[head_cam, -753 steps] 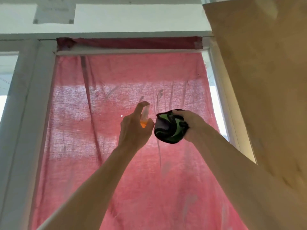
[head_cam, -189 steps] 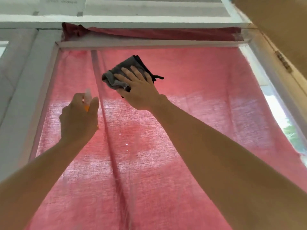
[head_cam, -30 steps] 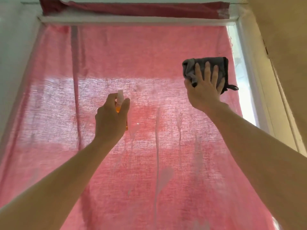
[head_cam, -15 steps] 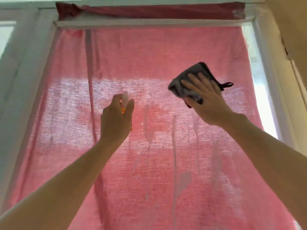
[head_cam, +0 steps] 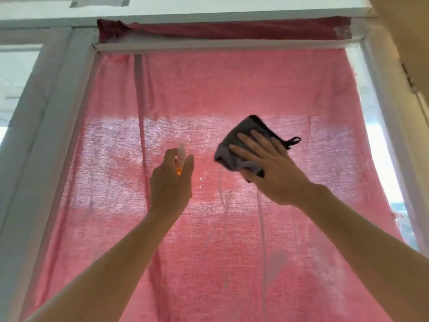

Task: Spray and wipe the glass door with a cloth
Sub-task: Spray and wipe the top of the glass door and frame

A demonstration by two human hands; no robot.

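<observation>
The glass door (head_cam: 232, 94) fills the view, with a pink-red curtain behind the pane. Wet streaks run down the glass below the cloth. My right hand (head_cam: 269, 173) presses a dark grey cloth (head_cam: 241, 140) flat against the pane at mid height, fingers spread; a small loop hangs from the cloth's right edge. My left hand (head_cam: 170, 184) is raised just left of it and grips a small spray bottle (head_cam: 180, 156) with a clear top and orange liquid, nozzle towards the glass. Most of the bottle is hidden in my fist.
A white door frame (head_cam: 53, 112) borders the pane on the left, top and right. A strip of bare glass (head_cam: 380, 159) at the right shows daylight. A tan wooden panel (head_cam: 413, 43) with a hinge stands at the far right.
My right hand has swept the cloth from the pane's upper right down and left towards the middle. My left hand keeps the spray bottle raised in about the same place.
</observation>
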